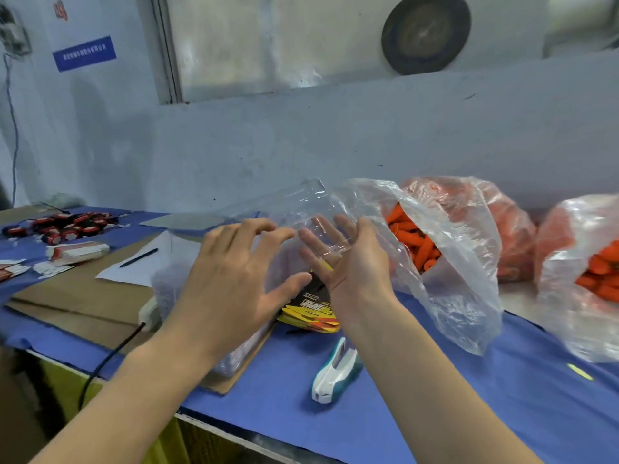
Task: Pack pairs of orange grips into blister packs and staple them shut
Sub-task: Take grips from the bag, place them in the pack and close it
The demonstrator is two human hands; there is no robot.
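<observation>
Both hands are up over the blue table (469,380), centre of the frame. The left hand (234,272) is spread wide, fingers loose and straight, gripping nothing, its fingertips at the edge of a clear blister pack (301,209). The right hand (348,259) faces it palm-in, fingers straight too, and the pack lies across them: you can see the fingers through the plastic. Whether the thumb pinches the pack, I can't tell.

The orange grips (410,236) are just right of the hands, heaped inside an open clear bag (462,262) slumped on the table. A second bag of grips (599,272) sits at the right edge.

Below the hands lies a stack of yellow-and-black cards (311,313), and lower, near the table's front, a white-and-teal stapler (336,373) lies on its own, untouched. Left of centre, a pen (139,257) rests on a sheet of paper on cardboard (83,296).
</observation>
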